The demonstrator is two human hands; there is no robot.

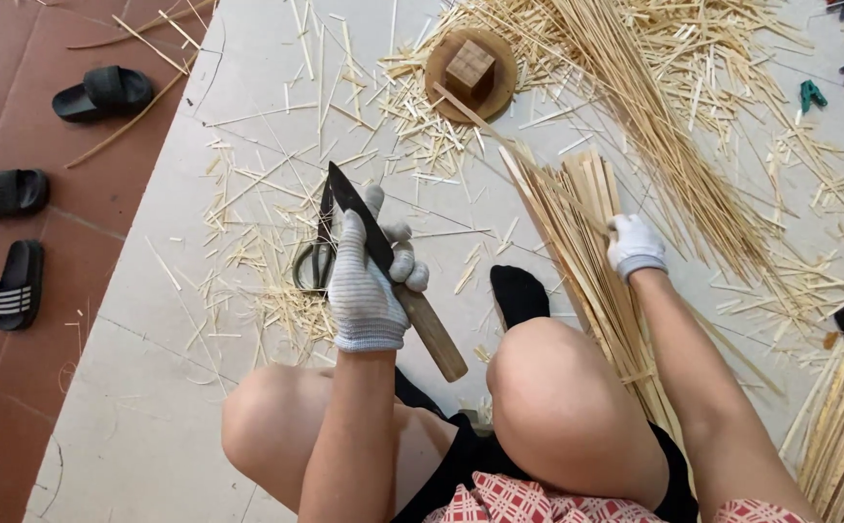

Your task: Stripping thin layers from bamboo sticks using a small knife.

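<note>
Knife (pixel 383 254) clenched blade-up in your gloved left hand (pixel 368 281), clear of your knees, your right hand (pixel 635 247) pinches bamboo strips (pixel 586 223) steady.

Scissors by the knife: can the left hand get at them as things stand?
Probably not without freeing itself: the left hand is closed around the knife. The scissors lie right beside it on the mat, partly under the blade.

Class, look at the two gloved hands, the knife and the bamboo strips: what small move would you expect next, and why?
Probably the right hand lifts one strip from the bundle toward the knife. The left hand holds the knife with the blade pointing away, touching no bamboo, while the right hand's fingers rest on the strips lying beside the knee. A wooden block sits farther off, unused.
</note>
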